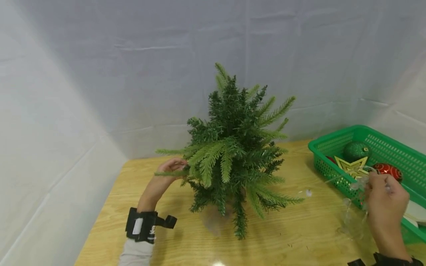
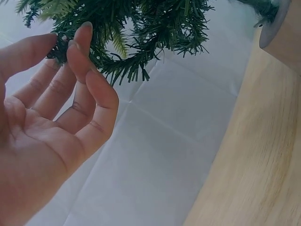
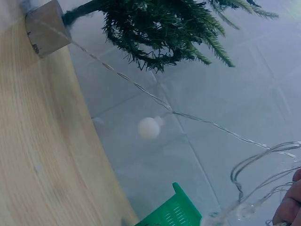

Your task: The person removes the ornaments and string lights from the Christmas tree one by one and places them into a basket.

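Note:
A small artificial Christmas tree [image 1: 229,147] stands upright on the wooden table. At its left side my left hand [image 1: 166,173] pinches a branch tip; the left wrist view has thumb and fingertips closed round the dark green needles [image 2: 60,51]. My right hand [image 1: 387,203], over the near side of the green basket, grips a loose bundle of clear string lights [image 1: 347,218], some of it dangling below the fist. In the right wrist view the light cord [image 3: 211,123] stretches from beside the tree's base [image 3: 47,30] to that hand, with a round white bulb [image 3: 148,128] hanging off it.
The green basket [image 1: 339,175] on the right holds a green ball [image 1: 357,151], a gold star [image 1: 351,166] and a red patterned ball [image 1: 388,171]. White cloth walls [image 1: 149,92] rise behind and beside the table [image 1: 129,184].

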`<state>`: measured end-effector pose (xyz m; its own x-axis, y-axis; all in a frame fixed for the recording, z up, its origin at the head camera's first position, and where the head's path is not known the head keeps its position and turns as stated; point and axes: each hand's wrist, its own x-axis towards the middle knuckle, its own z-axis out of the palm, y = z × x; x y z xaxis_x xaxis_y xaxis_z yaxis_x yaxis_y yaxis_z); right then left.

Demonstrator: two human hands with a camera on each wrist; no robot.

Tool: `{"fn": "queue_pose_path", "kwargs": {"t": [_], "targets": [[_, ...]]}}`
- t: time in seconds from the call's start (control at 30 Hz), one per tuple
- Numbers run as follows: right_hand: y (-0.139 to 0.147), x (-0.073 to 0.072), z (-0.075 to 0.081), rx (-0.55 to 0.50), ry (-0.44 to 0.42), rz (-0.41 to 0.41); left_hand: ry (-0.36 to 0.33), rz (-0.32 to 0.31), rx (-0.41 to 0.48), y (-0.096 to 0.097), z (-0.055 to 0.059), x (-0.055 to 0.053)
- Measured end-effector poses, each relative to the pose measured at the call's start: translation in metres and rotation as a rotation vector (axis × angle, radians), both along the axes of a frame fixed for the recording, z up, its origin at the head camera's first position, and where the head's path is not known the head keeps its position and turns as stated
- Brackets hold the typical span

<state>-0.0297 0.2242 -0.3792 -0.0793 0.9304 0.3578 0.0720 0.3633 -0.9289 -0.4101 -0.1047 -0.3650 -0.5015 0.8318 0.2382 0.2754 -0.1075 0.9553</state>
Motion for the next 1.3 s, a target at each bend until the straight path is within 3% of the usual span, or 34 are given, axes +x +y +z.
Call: {"fn": "queue_pose_path", "kwargs": {"t": [0.2, 0.33, 0.43, 0.53, 0.6, 0.67, 0.77, 0.83, 1.0, 1.13, 1.3], "targets": [[0.004, -0.004, 0.004, 0.137, 0.210, 0.028, 0.002, 0.015, -0.017, 0.000, 0.000, 0.000], [0.003, -0.007, 0.007, 0.137, 0.290, 0.087, 0.001, 0.009, -0.007, 0.000, -0.002, 0.000], [-0.003, -0.010, 0.005, 0.111, 0.339, 0.185, -0.006, 0.010, -0.009, -0.001, -0.002, 0.000], [-0.013, -0.013, -0.003, 0.154, 0.197, 0.296, -0.017, 0.012, -0.011, -0.001, -0.002, 0.001], [-0.021, -0.016, -0.012, 0.274, 0.076, 0.394, -0.022, 0.011, -0.015, -0.001, -0.001, 0.003], [-0.028, -0.020, -0.023, 0.469, -0.057, 0.471, -0.024, 0.008, -0.017, -0.001, 0.000, 0.004], [-0.040, -0.028, -0.037, 0.662, -0.113, 0.624, -0.019, 0.007, -0.020, -0.001, 0.000, 0.005], [-0.049, -0.034, -0.046, 0.704, -0.145, 0.709, -0.013, 0.011, -0.019, -0.002, 0.001, 0.005], [-0.069, -0.048, -0.063, 0.657, -0.289, 0.865, -0.003, 0.009, -0.025, -0.002, 0.000, 0.005], [-0.081, -0.058, -0.069, 0.565, -0.438, 0.971, 0.005, 0.004, -0.030, -0.002, 0.000, 0.005], [-0.090, -0.070, -0.072, 0.471, -0.564, 1.108, 0.014, 0.007, -0.031, -0.002, 0.000, 0.005]]}}
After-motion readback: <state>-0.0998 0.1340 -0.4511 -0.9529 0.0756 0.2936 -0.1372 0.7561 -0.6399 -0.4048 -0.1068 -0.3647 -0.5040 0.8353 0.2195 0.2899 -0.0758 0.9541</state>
